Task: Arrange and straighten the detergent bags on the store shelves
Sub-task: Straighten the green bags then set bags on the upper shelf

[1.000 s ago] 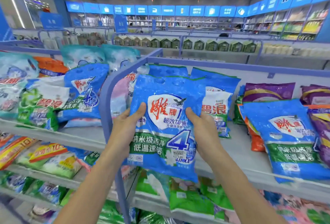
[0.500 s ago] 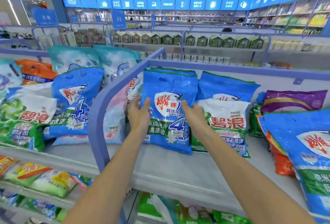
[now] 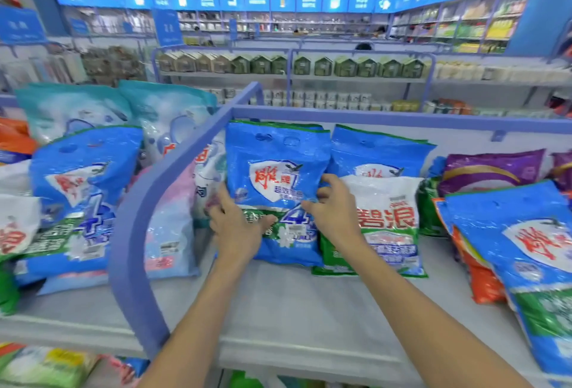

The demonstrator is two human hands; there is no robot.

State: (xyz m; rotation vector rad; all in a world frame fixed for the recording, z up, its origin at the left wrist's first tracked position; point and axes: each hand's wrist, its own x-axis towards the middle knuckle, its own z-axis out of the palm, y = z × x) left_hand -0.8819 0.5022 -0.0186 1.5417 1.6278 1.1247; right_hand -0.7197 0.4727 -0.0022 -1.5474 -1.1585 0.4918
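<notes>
A blue detergent bag (image 3: 275,167) with a red-and-white shield logo stands upright at the back of the grey shelf (image 3: 278,304), leaning on another blue bag behind it. My left hand (image 3: 238,229) grips its lower left edge, thumb across the front. My right hand (image 3: 334,208) holds its right edge at mid height. Just right of it stands a white-and-green bag (image 3: 387,226), with one more blue bag (image 3: 377,149) behind that.
A curved blue divider rail (image 3: 148,202) separates this bay from the left bay, which holds a blue bag (image 3: 80,189) and pale teal bags (image 3: 123,109). Purple (image 3: 492,167), orange (image 3: 476,273) and blue bags (image 3: 526,251) crowd the right. More shelves stand behind.
The blue bag went from held up in front of me to standing at the back of the shelf. Both hands moved forward with it and stay on its edges.
</notes>
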